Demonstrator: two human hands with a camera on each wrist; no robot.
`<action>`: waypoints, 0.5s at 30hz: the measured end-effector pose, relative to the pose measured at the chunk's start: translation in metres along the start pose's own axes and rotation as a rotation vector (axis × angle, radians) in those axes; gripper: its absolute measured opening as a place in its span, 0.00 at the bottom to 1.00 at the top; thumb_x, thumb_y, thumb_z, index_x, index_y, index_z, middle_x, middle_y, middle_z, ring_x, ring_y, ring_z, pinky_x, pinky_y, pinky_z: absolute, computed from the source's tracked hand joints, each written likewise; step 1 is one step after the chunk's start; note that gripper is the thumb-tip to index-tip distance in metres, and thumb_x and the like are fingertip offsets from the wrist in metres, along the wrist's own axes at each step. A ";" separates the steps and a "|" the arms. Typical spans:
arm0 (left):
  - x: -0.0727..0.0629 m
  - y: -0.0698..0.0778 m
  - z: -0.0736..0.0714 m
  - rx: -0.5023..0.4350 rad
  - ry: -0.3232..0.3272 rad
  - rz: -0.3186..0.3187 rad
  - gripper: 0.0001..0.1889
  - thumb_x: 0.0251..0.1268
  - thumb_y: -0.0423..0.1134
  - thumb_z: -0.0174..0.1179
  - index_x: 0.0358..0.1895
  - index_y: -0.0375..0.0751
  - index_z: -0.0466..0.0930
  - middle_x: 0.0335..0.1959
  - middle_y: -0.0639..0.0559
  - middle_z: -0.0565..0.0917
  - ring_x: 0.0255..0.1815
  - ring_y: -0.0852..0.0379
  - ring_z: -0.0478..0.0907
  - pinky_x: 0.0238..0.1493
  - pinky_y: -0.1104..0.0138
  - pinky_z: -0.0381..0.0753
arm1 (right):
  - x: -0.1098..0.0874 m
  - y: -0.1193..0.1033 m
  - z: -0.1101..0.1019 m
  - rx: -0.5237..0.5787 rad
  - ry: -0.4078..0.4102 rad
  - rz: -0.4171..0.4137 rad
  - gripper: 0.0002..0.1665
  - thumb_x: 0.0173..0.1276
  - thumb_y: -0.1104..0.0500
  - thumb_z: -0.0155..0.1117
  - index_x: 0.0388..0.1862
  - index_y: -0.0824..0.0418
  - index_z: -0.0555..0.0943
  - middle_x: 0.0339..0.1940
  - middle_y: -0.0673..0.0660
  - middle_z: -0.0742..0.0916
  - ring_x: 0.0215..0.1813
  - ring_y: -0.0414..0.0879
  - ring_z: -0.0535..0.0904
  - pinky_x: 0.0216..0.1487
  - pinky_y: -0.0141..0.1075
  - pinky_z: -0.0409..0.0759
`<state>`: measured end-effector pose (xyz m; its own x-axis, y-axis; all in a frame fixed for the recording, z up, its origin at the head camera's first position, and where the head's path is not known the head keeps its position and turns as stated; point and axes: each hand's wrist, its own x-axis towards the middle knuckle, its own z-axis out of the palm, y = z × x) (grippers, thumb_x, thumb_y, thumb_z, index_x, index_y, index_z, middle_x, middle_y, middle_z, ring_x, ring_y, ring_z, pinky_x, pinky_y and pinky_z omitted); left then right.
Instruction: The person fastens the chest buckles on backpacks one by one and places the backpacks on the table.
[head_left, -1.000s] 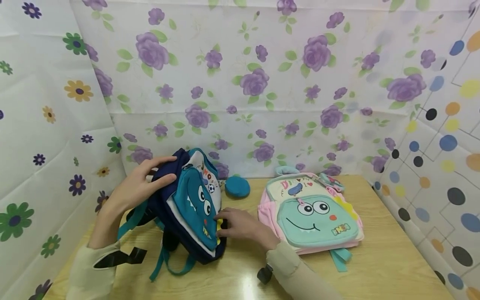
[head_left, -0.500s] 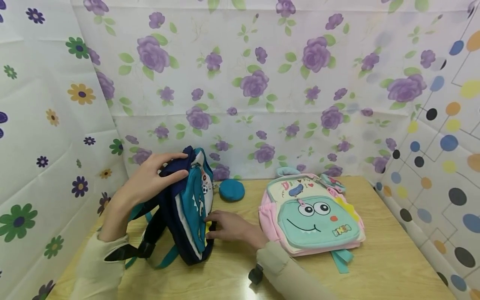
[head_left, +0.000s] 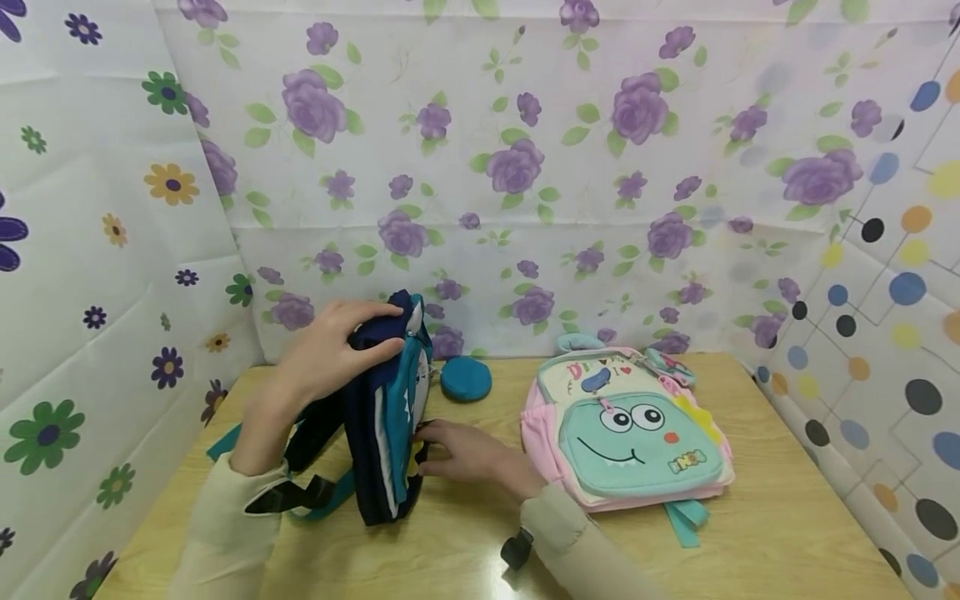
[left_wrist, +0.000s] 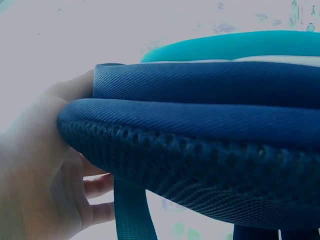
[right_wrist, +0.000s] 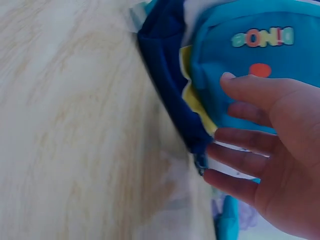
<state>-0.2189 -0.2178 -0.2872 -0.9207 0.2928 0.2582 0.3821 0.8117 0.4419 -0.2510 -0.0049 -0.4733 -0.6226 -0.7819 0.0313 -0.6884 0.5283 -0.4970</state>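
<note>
A navy and teal children's backpack [head_left: 367,450] with a cartoon dinosaur face stands on edge on the table, its front turned to the right. My left hand [head_left: 326,354] grips its upper side; in the left wrist view, thumb and fingers lie on either side of the padded navy edge [left_wrist: 200,120]. My right hand [head_left: 468,452] is at the backpack's front near the yellow spikes [right_wrist: 200,102]. In the right wrist view its fingers are loosely bent beside the teal front pocket [right_wrist: 225,60], without closing round anything. The far side of the backpack is hidden.
A round teal pouch [head_left: 466,379] lies behind my right hand. To the right lies a pink and mint dinosaur backpack [head_left: 637,442], face up, a mint strap [head_left: 686,521] under it. Patterned cloth walls [head_left: 517,208] enclose the wooden table [head_left: 787,517] on three sides.
The navy backpack has turned about its upright axis, so its front now faces right and its side faces me. Both hands have moved along with it; the left one went rightward.
</note>
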 end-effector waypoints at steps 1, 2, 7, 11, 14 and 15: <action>0.001 0.001 0.001 -0.002 0.000 0.003 0.30 0.66 0.66 0.56 0.68 0.60 0.73 0.72 0.49 0.71 0.72 0.42 0.62 0.64 0.37 0.66 | -0.003 0.000 -0.003 0.003 0.000 0.011 0.27 0.73 0.46 0.60 0.68 0.51 0.75 0.66 0.50 0.79 0.65 0.43 0.76 0.65 0.37 0.75; 0.002 0.001 0.001 -0.006 0.001 0.009 0.30 0.66 0.66 0.56 0.68 0.60 0.73 0.71 0.49 0.72 0.71 0.42 0.63 0.64 0.37 0.66 | -0.006 0.000 -0.006 0.002 0.004 0.018 0.27 0.74 0.46 0.60 0.68 0.51 0.75 0.66 0.50 0.79 0.64 0.44 0.77 0.64 0.37 0.75; 0.003 0.002 0.004 -0.012 0.021 0.026 0.29 0.67 0.64 0.57 0.67 0.58 0.74 0.70 0.49 0.74 0.68 0.43 0.65 0.64 0.38 0.67 | -0.019 -0.003 -0.021 0.020 0.049 0.028 0.26 0.75 0.46 0.57 0.68 0.52 0.75 0.64 0.50 0.81 0.61 0.46 0.79 0.61 0.37 0.77; 0.004 0.002 0.006 -0.012 0.030 0.022 0.29 0.67 0.65 0.57 0.67 0.58 0.74 0.70 0.49 0.73 0.68 0.44 0.65 0.64 0.38 0.67 | -0.028 -0.006 -0.033 0.024 0.103 -0.008 0.25 0.75 0.48 0.58 0.67 0.54 0.76 0.64 0.50 0.82 0.60 0.46 0.80 0.61 0.37 0.78; 0.004 0.002 0.007 -0.014 0.033 0.022 0.30 0.67 0.65 0.56 0.67 0.58 0.74 0.70 0.48 0.73 0.69 0.44 0.64 0.64 0.38 0.66 | -0.035 -0.009 -0.043 0.031 0.144 -0.028 0.24 0.75 0.50 0.59 0.67 0.56 0.76 0.63 0.51 0.82 0.60 0.47 0.80 0.61 0.38 0.78; 0.005 0.002 0.008 -0.015 0.033 0.022 0.30 0.66 0.66 0.56 0.67 0.58 0.74 0.70 0.48 0.73 0.69 0.43 0.64 0.65 0.38 0.66 | -0.037 -0.009 -0.046 0.037 0.157 -0.036 0.24 0.76 0.51 0.59 0.67 0.57 0.76 0.63 0.52 0.82 0.60 0.48 0.80 0.60 0.39 0.78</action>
<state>-0.2231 -0.2112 -0.2917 -0.9088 0.2935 0.2965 0.4038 0.7975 0.4482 -0.2384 0.0342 -0.4300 -0.6503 -0.7371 0.1838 -0.6991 0.4860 -0.5245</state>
